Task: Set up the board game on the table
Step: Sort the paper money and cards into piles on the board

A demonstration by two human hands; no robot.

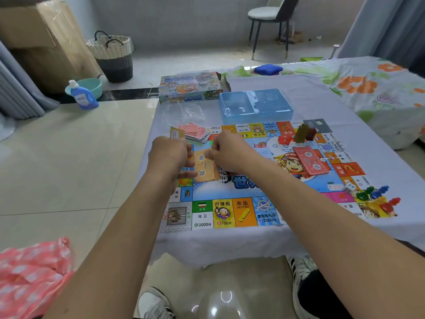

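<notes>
Tray (255, 103) behind board (232, 210), box (190, 87) perhaps leftward.

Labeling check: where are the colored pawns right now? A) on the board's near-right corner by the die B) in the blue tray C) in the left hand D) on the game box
A: the colored pawns lie clustered on the near-right corner of the board, next to the die, apart from the blue tray.
</notes>
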